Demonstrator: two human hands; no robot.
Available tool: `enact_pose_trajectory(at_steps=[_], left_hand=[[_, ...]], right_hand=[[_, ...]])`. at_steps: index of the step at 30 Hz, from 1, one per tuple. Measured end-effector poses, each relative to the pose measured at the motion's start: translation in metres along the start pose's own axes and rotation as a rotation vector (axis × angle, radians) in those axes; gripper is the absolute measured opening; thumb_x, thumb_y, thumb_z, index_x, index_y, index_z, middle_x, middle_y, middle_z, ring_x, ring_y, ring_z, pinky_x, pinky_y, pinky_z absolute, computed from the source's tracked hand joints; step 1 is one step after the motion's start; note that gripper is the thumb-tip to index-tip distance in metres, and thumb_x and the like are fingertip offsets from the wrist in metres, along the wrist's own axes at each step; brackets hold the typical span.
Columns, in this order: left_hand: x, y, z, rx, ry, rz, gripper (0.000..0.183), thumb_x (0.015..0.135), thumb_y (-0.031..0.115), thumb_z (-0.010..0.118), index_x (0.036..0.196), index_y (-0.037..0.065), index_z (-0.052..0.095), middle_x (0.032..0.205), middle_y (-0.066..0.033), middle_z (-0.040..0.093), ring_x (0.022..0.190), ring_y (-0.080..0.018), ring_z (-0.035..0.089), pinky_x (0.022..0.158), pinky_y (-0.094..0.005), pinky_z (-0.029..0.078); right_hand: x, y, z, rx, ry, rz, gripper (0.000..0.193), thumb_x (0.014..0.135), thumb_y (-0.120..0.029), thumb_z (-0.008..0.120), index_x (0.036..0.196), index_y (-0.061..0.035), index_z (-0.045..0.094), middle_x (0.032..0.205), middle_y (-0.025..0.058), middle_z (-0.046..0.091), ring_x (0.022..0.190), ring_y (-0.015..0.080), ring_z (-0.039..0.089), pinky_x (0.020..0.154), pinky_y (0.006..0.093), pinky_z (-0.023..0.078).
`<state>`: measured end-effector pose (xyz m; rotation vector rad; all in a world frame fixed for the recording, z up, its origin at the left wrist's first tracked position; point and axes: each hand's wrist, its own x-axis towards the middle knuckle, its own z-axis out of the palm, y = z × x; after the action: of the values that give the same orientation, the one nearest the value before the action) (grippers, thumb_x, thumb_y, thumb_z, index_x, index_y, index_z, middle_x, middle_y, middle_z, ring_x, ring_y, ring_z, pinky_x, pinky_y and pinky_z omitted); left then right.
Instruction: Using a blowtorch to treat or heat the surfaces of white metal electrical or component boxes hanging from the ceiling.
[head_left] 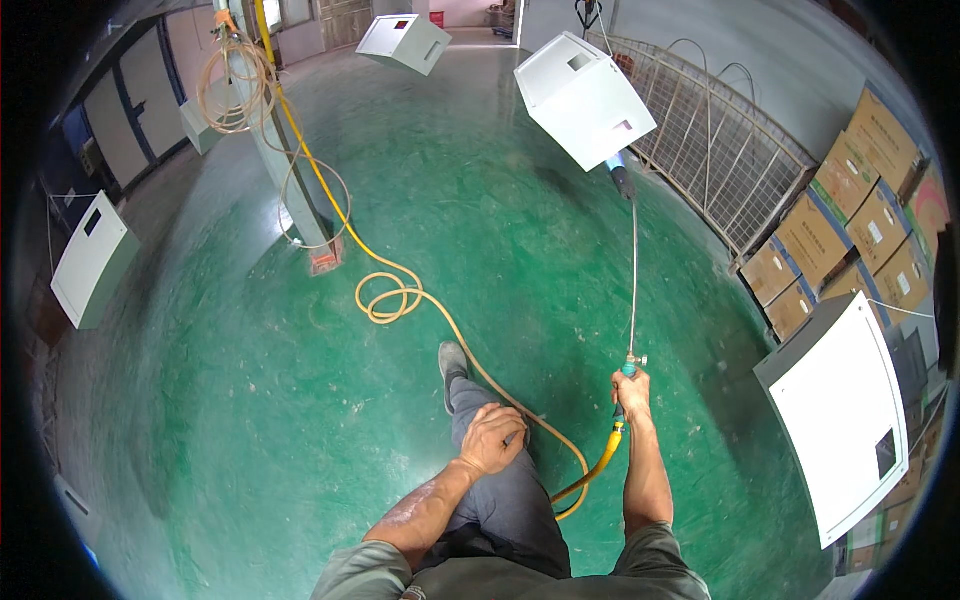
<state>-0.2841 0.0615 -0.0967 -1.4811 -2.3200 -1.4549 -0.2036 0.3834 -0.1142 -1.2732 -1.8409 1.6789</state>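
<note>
My right hand [632, 388] is closed around the handle of a gas torch [634, 270]. The torch's long thin metal tube reaches away from me to a dark nozzle, where a blue flame shows. That flame meets the lower edge of a hanging white box-shaped housing [585, 95] with small rectangular cutouts. From the handle's bottom runs a yellow hose [607, 455]. In front of my left thigh, my left hand [493, 438] is loosely curled, its back turned up, and I see nothing held in it; its fingertips are partly hidden.
More white housings hang at far centre [404, 44], left [92, 262] and near right [840, 420]. The hose loops across the green floor [250, 400] toward a post [290, 180] with coiled tubing. A mesh rack [715, 140] and stacked cartons [850, 200] line the right.
</note>
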Motion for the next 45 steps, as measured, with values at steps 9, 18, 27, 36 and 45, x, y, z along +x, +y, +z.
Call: enact_pose_trajectory(at_steps=[9,18,27,36,45], left_hand=[[0.0,-0.001,0.002,-0.006,-0.011,-0.009,0.01,0.08,0.011,0.066,0.086,0.005,0.071,0.095,-0.0062,0.072,0.105,-0.0241,0.065,0.102,-0.0449,0.041],[-0.006,0.001,0.005,-0.004,-0.019,-0.016,0.01,0.08,0.011,0.066,0.086,0.006,0.071,0.096,-0.0053,0.072,0.107,-0.0236,0.065,0.104,-0.0463,0.041],[-0.003,0.008,0.008,-0.006,-0.03,0.007,0.007,0.079,0.009,0.067,0.084,0.006,0.071,0.095,-0.0048,0.073,0.106,-0.0232,0.065,0.102,-0.046,0.041],[0.003,0.012,0.02,-0.035,-0.031,0.009,0.006,0.075,0.007,0.068,0.081,0.006,0.07,0.094,-0.0048,0.072,0.103,-0.0233,0.066,0.1,-0.0456,0.042],[0.009,0.015,0.024,-0.039,-0.068,-0.017,0.005,0.072,0.007,0.069,0.077,0.008,0.069,0.093,-0.002,0.072,0.101,-0.0202,0.066,0.099,-0.0439,0.042]], right_hand=[[0.002,0.003,-0.01,0.096,0.014,0.008,0.008,0.08,-0.004,0.062,0.084,-0.0002,0.056,0.061,0.0047,0.053,0.042,0.0154,0.051,0.036,0.0308,0.039],[0.011,0.019,-0.028,0.117,0.066,0.027,0.008,0.079,-0.004,0.059,0.08,-0.0019,0.052,0.061,0.0042,0.052,0.041,0.0145,0.048,0.036,0.0302,0.039],[0.056,0.033,-0.052,0.204,0.048,0.074,0.011,0.079,-0.005,0.06,0.08,-0.0021,0.05,0.059,0.0042,0.05,0.04,0.0157,0.048,0.037,0.0313,0.04],[0.107,0.019,-0.059,0.182,0.052,0.068,0.014,0.077,-0.005,0.062,0.083,-0.0017,0.05,0.06,0.0044,0.051,0.041,0.0155,0.049,0.037,0.0311,0.04],[0.147,0.027,-0.068,0.203,0.092,0.076,0.014,0.08,-0.005,0.063,0.083,-0.0034,0.05,0.061,0.0037,0.051,0.041,0.0137,0.047,0.037,0.0296,0.039]])
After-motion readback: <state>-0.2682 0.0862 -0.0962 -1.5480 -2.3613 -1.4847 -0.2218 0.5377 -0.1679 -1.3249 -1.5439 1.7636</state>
